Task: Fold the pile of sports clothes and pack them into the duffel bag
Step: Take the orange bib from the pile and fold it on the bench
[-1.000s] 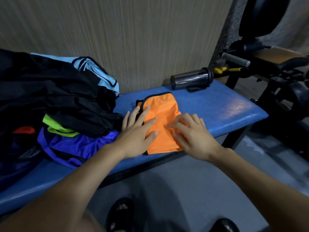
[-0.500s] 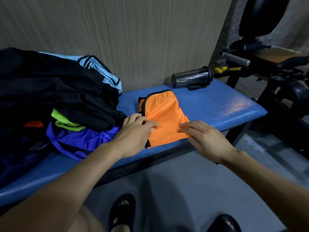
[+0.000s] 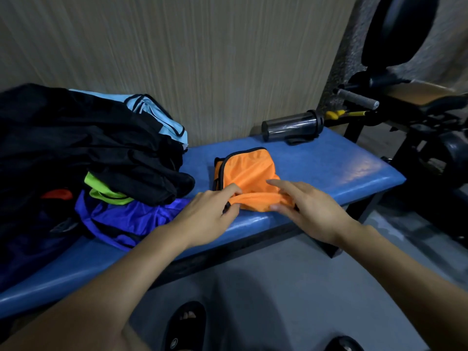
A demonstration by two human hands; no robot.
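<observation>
A folded orange garment (image 3: 247,173) with black trim lies on the blue padded bench (image 3: 329,165). My left hand (image 3: 210,211) pinches its near left corner. My right hand (image 3: 304,206) grips the near right edge, thumb under the cloth and index finger stretched over it; the near edge is lifted off the bench. To the left sits the pile of sports clothes: black garments (image 3: 88,148) on top, a light blue one (image 3: 157,117) behind, a lime green one (image 3: 101,191) and a purple one (image 3: 131,219) underneath. I cannot make out the duffel bag.
A dark clear shaker bottle (image 3: 291,127) lies on its side at the bench's back edge by the wall. Black gym equipment (image 3: 417,117) stands to the right of the bench. My sandalled feet (image 3: 184,325) are on the grey floor below.
Both hands slid from flat on the orange garment toward its near edge and took hold of it. That edge now rises off the bench.
</observation>
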